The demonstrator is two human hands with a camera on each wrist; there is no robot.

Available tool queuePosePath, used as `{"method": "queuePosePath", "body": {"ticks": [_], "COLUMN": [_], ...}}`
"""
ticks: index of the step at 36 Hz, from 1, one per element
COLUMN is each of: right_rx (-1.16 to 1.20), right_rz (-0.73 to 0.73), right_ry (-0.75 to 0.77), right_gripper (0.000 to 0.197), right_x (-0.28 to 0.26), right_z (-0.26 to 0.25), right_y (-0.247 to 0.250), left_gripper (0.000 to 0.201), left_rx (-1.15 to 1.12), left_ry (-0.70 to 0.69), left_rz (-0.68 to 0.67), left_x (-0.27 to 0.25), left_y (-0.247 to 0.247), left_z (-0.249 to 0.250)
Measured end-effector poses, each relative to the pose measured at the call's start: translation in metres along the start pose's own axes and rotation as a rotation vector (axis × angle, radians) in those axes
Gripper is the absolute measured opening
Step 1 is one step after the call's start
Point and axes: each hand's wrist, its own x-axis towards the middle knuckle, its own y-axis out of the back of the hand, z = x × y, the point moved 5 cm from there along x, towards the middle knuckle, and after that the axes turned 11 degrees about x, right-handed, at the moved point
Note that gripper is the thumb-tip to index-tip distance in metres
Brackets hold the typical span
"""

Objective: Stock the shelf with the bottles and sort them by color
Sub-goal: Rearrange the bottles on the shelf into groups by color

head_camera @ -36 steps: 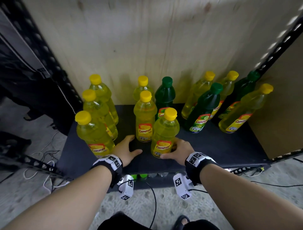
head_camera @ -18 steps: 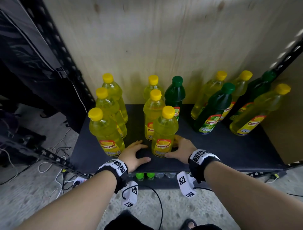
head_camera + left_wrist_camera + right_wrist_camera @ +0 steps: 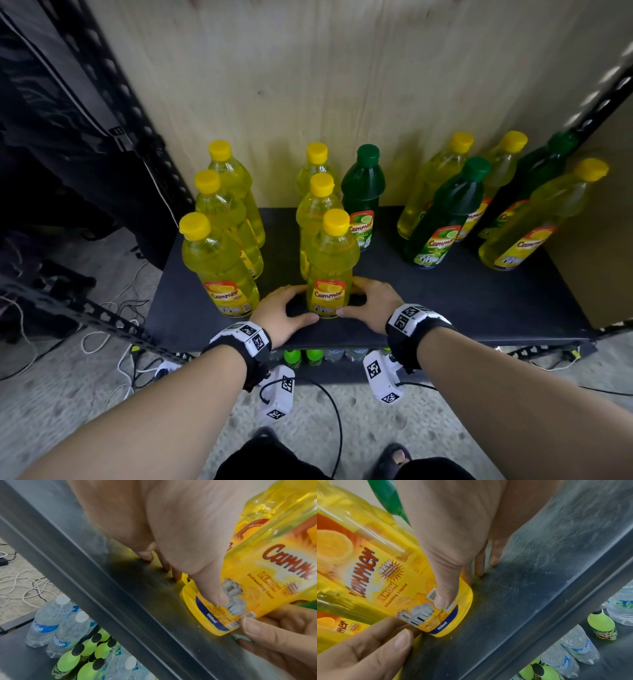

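Dark shelf (image 3: 445,308), plywood back (image 3: 342,85), perhaps concrete floor (image 3: 85,394)

On the shelf (image 3: 445,308), three bottle rows (image 3: 219,219) stand left, centre and right (water bottles (image 3: 51,622) sit below).

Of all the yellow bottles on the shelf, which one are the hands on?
The front yellow bottle of the middle column, nearest the shelf edge. The left hand and right hand flank its base, thumbs on its label; the others stand untouched.
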Motion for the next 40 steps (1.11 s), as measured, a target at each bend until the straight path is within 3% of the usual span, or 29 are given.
{"method": "queuePosePath", "body": {"ticks": [9, 19, 29, 40], "right_rx": [-0.077, -0.101, -0.122, -0.112], "right_rz": [-0.077, -0.071, -0.086, -0.019], "right_ry": [0.058, 0.069, 0.068, 0.070], "right_gripper": [0.052, 0.049, 0.051, 0.053], "right_x": [0.004, 0.005, 0.007, 0.005], "right_z": [-0.012, -0.013, -0.013, -0.004], "right_y": [-0.007, -0.007, -0.010, -0.016], "left_gripper": [0.053, 0.062, 0.057, 0.066], "left_rx": [-0.114, -0.204, -0.174, -0.098], "left_ry": [0.072, 0.043, 0.030, 0.004], "left_rz": [0.025, 0.007, 0.007, 0.014], "left_x": [0.002, 0.006, 0.007, 0.006], "left_y": [0.001, 0.000, -0.001, -0.001], "left_z": [-0.006, -0.010, -0.010, -0.011]}}
